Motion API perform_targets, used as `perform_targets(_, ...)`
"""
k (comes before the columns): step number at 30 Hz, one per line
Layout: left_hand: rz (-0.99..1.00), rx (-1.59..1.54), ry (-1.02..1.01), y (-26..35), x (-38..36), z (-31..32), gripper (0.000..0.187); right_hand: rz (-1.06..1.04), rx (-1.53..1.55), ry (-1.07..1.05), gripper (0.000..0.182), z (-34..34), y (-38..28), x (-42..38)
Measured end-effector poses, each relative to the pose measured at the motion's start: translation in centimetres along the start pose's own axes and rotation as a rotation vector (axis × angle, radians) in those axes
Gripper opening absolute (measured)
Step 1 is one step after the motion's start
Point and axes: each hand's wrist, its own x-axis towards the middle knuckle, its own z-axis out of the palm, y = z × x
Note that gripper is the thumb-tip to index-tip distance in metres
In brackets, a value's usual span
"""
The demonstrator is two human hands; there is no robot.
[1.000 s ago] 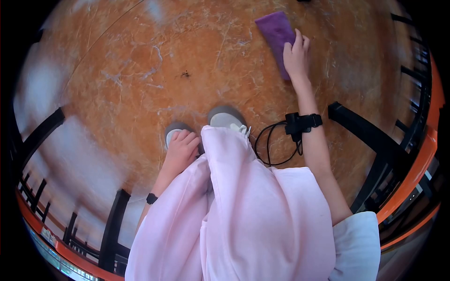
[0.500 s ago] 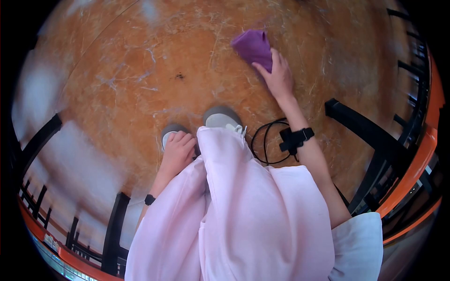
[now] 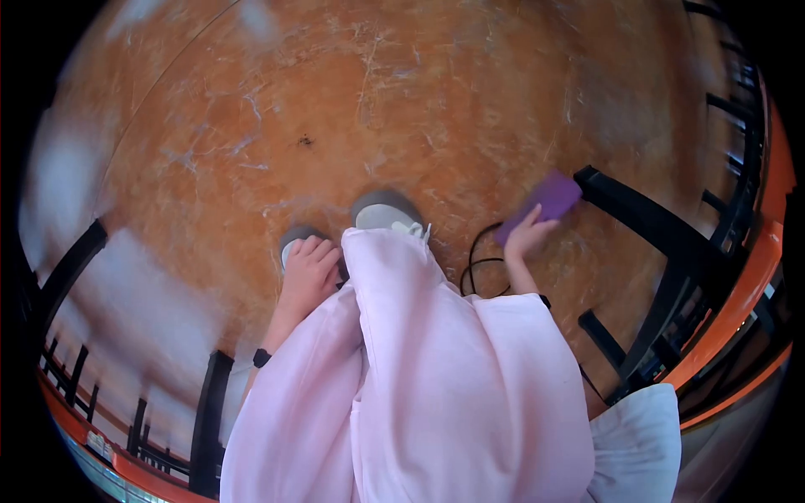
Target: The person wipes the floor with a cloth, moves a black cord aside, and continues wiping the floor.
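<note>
A folded purple cloth [image 3: 553, 194] lies against the floor on the right, close to a black furniture leg. My right hand [image 3: 528, 234] is on its near edge, gripping it; hand and cloth are slightly blurred. Over my left knee rests my left hand [image 3: 311, 267], its fingers loosely bent and a little apart, with nothing seen in them. The grey toe of my left shoe [image 3: 303, 232] shows just beyond those fingers. My right shoe [image 3: 387, 210] is beside it, partly covered by the pink trousers [image 3: 453, 360].
The orange-brown marbled floor [image 3: 277, 92] has a small dark spot [image 3: 305, 141] ahead of my feet. A black cable [image 3: 475, 256] loops beside my right wrist. Black furniture legs stand on the right [image 3: 646, 214] and left [image 3: 210, 411], with orange edges [image 3: 738, 310] outside them.
My right hand has swept the purple cloth back toward me and to the right, near the black leg. My left hand stays on the knee. The view has shifted slightly.
</note>
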Motion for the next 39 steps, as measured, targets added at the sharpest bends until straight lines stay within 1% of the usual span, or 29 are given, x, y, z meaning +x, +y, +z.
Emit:
perform_targets(1,0.009,0.001,-0.004,-0.1,0.1,0.0,0.016,0.067,0.107,-0.113,0.040,-1.5,-3.4,-0.5)
perform_targets(3,0.019,0.013,-0.007,-0.3,0.0,0.1,0.016,-0.173,0.354,0.000,0.037,-0.3,-6.4,-1.1)
perform_targets(4,0.024,0.015,-0.015,-0.3,0.0,0.0,0.016,-0.246,0.366,-0.044,0.035,0.0,-8.1,-1.1)
perform_targets(5,0.031,0.022,0.000,-0.3,0.1,0.0,0.017,-0.089,0.386,-0.317,0.039,-1.1,-11.0,-1.4)
perform_targets(6,0.037,0.027,0.017,-0.3,0.2,0.0,0.018,-0.282,0.388,-0.216,0.040,0.3,-12.3,-1.6)
perform_targets(7,0.042,0.029,0.016,-0.2,0.2,0.0,0.018,-0.284,0.400,-0.277,0.041,-0.3,-15.1,-2.2)
perform_targets(8,0.040,0.030,0.020,-0.2,0.2,0.0,0.018,-0.240,0.332,-0.454,0.043,-2.6,-18.6,-2.5)
perform_targets(10,0.042,0.032,0.024,-0.2,0.2,0.0,0.018,-0.480,0.377,-0.341,0.046,-0.5,-21.5,-3.6)
perform_targets(12,0.030,0.029,0.030,0.0,0.1,0.0,0.019,-0.574,0.461,-0.350,0.046,-0.3,-24.3,-4.7)
perform_targets(14,0.027,0.025,0.037,0.1,0.1,0.1,0.019,-0.557,0.629,-0.453,0.047,0.3,-25.5,-5.0)
perform_targets(16,0.020,0.024,0.043,0.1,0.0,0.2,0.019,-0.467,1.055,-0.566,0.045,1.1,-25.9,-4.7)
perform_targets(17,0.022,0.017,0.058,0.0,-0.1,0.3,0.020,-0.339,1.237,-0.674,0.048,1.2,-25.9,-4.5)
perform_targets(18,0.023,0.008,0.073,0.0,-0.1,0.3,0.020,-0.138,1.324,-0.765,0.058,1.0,-24.9,-4.4)
perform_targets(20,0.019,0.003,0.070,-0.1,-0.1,0.4,0.019,-0.052,1.340,-0.878,0.064,0.7,-22.5,-2.8)
perform_targets(22,0.024,-0.005,0.061,-0.2,-0.3,0.4,0.019,-0.012,1.335,-0.801,0.065,0.2,-19.4,-1.9)
perform_targets(24,0.033,-0.007,0.082,-0.4,-0.3,0.5,0.018,0.069,1.264,-0.740,0.058,-1.0,-14.9,-1.4)
perform_targets(26,0.043,-0.010,0.105,-0.7,-0.5,1.1,0.018,0.097,1.201,-0.731,0.047,-4.3,-9.9,-1.1)
perform_targets(28,0.066,-0.017,0.130,-0.7,-0.6,1.0,0.018,0.192,1.089,-0.659,0.038,-7.1,-4.0,-1.4)
perform_targets(29,0.055,-0.025,0.124,-0.6,-0.5,0.8,0.019,0.252,1.007,-0.654,0.037,-9.1,-0.9,-1.8)
perform_targets(30,0.048,-0.035,0.120,-0.5,-0.4,0.7,0.020,0.301,0.955,-0.599,0.040,-10.6,2.3,-2.4)
perform_targets(31,0.082,-0.045,0.120,-0.5,-0.2,0.7,0.020,0.427,0.894,-0.536,0.044,-12.1,5.5,-3.3)
perform_targets(32,0.093,-0.034,0.128,-0.7,-0.3,0.8,0.020,0.552,0.760,-0.412,0.049,-12.2,11.9,-4.8)
perform_targets(33,0.105,-0.021,0.138,-0.8,-0.3,0.9,0.020,0.384,0.607,-0.393,0.058,-12.3,18.1,-7.8)
perform_targets(34,0.119,0.004,0.127,-0.9,-0.3,1.0,0.021,0.683,0.771,-0.464,0.062,-16.5,18.1,-8.0)
perform_targets(35,0.124,0.025,0.102,-1.0,-0.3,1.1,0.021,0.810,0.789,-0.470,0.062,-18.1,19.3,-10.4)
perform_targets(37,0.151,0.068,0.073,-1.4,-0.2,1.4,0.021,0.929,0.770,-0.449,0.061,-19.1,21.7,-13.8)
perform_targets(39,0.183,0.126,0.056,-1.8,-0.1,1.8,0.019,0.998,0.768,-0.407,0.061,-20.1,23.5,-15.9)
